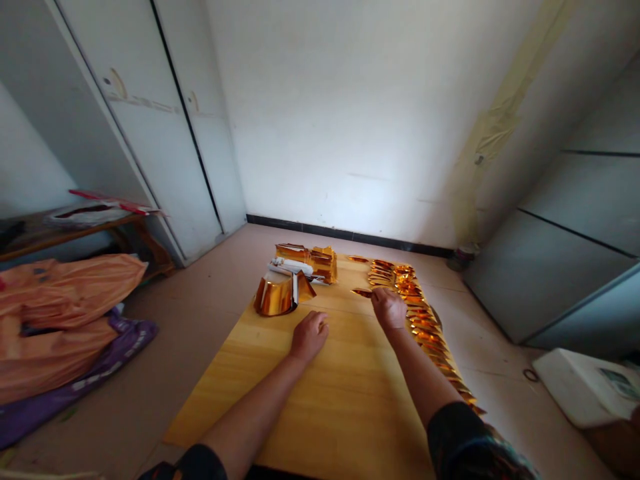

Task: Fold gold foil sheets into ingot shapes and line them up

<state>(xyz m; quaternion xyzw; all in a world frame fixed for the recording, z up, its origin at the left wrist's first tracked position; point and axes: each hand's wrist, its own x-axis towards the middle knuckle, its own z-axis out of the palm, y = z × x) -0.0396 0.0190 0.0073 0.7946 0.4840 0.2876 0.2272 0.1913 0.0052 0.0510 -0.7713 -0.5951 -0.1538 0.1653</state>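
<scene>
my right hand (389,308) is pinching a folded gold piece (361,292) beside the long row of folded pieces (425,327) along the board (320,400). my left hand (310,335) is resting there, fingers loose, gripping nothing. i'm judging it partway: a stack of gold sheets (306,259) is lying unfolded.

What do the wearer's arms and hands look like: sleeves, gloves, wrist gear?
No gloves on the left hand or right hand, and no watch or band shows at either wrist. Forearms are uncovered. The black left sleeve ends near the elbow; the black right sleeve does too, with patterned dark fabric below it at the frame edge. Rings: too small to tell.
</scene>
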